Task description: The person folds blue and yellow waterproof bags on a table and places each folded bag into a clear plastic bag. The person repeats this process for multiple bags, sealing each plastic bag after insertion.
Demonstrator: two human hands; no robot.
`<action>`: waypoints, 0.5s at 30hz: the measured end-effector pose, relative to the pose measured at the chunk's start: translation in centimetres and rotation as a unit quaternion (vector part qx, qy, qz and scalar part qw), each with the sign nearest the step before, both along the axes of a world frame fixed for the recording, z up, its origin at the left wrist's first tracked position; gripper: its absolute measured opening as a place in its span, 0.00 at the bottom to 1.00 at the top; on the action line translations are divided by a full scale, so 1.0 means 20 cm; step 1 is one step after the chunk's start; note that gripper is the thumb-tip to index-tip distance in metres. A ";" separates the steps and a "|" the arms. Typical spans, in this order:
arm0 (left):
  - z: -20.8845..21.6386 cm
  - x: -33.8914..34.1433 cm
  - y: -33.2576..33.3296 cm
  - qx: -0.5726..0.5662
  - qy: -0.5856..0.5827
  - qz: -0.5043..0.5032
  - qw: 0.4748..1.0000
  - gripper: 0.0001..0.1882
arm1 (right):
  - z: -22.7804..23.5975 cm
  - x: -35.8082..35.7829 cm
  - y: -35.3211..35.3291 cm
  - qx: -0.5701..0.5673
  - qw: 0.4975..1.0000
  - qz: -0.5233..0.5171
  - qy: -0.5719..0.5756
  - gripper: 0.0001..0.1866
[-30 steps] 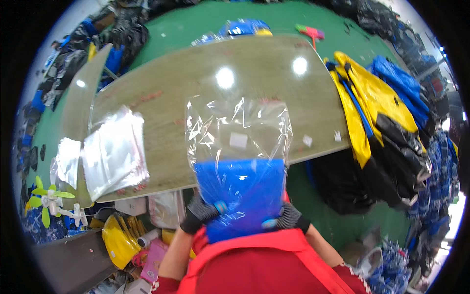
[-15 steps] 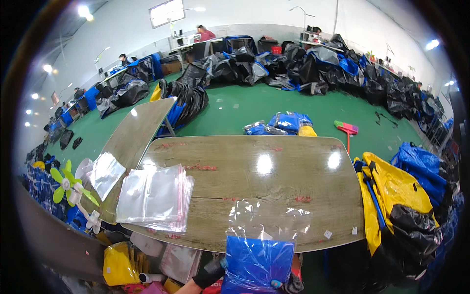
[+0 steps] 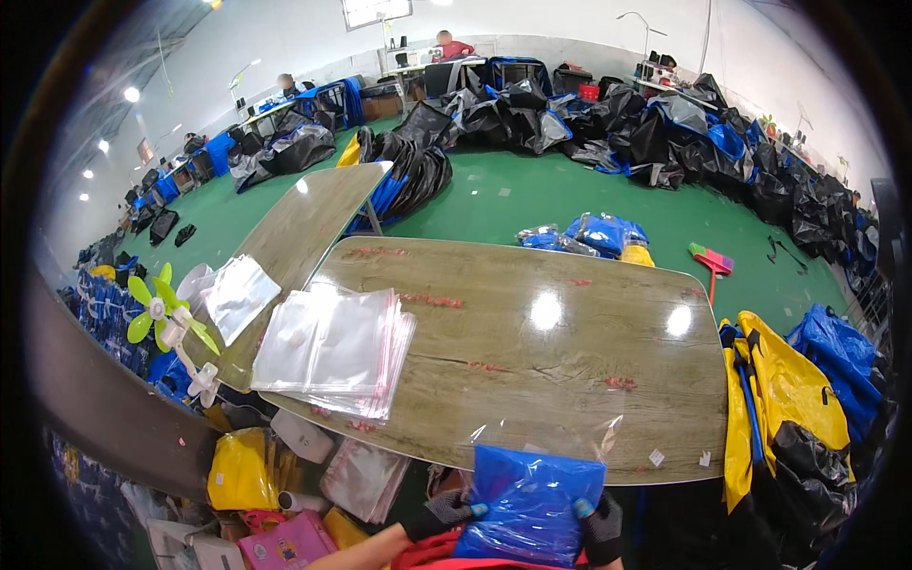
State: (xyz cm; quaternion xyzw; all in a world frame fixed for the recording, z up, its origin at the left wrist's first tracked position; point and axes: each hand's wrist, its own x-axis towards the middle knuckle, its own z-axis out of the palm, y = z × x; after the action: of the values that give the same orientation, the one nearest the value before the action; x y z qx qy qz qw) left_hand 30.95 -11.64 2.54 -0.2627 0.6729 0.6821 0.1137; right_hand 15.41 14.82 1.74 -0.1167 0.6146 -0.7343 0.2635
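A folded blue sheet-like item in a clear plastic bag (image 3: pixel 532 499) is held upright against the table's near edge. My left hand (image 3: pixel 450 513), in a dark glove with blue fingertips, grips its left side with the thumb on the front. On the opposite side my right hand (image 3: pixel 600 524), gloved the same way, pinches the right edge. Wisps of clear film stick up above the blue part. Left of the package, a stack of flat clear plastic bags (image 3: pixel 328 347) lies on the wood-patterned table (image 3: pixel 513 323).
More clear bags (image 3: pixel 239 293) lie on the adjoining table, beside a green-bladed fan (image 3: pixel 166 309). Yellow and black bags (image 3: pixel 793 389) hang at the right. Below the table are a yellow package (image 3: pixel 243 470) and a pink bag (image 3: pixel 288 541). A broom (image 3: pixel 712 261) stands beyond.
The clear film that spread over the table above the blue part has mostly drawn back. My hands now grip the package's two sides, higher than before. The whole view has shifted.
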 end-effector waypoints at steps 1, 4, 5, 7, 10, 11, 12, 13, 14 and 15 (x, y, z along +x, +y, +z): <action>-0.01 0.00 0.00 -0.017 -0.017 -0.039 0.999 0.26 | 0.05 0.00 0.01 0.078 0.991 0.100 -0.030 0.30; -0.05 -0.01 -0.01 0.157 0.135 0.121 0.971 0.23 | 0.11 0.00 -0.01 0.152 0.972 0.169 0.057 0.35; -0.06 -0.02 0.00 0.106 0.113 0.057 0.986 0.22 | 0.12 0.00 0.00 0.072 0.988 0.134 0.001 0.35; -0.06 -0.05 0.00 0.060 0.065 0.001 0.996 0.20 | 0.12 -0.01 0.01 -0.042 0.989 0.061 -0.127 0.36; -0.01 -0.07 0.01 0.110 0.008 -0.042 0.993 0.19 | 0.10 -0.01 0.02 0.100 0.978 0.173 0.053 0.35; 0.01 -0.08 0.01 0.142 0.011 0.008 0.990 0.19 | 0.09 0.01 0.02 0.165 0.961 0.192 0.108 0.37; 0.05 -0.07 0.00 0.177 0.047 0.073 0.980 0.20 | 0.09 0.00 0.02 0.147 0.967 0.189 0.090 0.36; 0.08 -0.08 0.00 0.117 0.145 0.006 0.982 0.23 | 0.08 0.02 0.02 0.118 0.981 0.149 0.050 0.34; 0.11 -0.06 -0.01 0.068 0.137 -0.003 0.988 0.24 | 0.07 0.01 0.01 0.165 0.972 0.165 -0.003 0.33; 0.13 -0.07 -0.02 0.033 0.157 -0.022 0.987 0.25 | 0.07 0.03 0.01 0.113 0.981 0.156 -0.016 0.33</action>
State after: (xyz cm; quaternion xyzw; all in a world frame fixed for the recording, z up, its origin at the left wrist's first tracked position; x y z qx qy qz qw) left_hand 29.48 -12.05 5.06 -0.1335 0.6654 0.7339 0.0299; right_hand 15.94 15.09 3.07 -0.1690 0.6631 -0.6120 0.3966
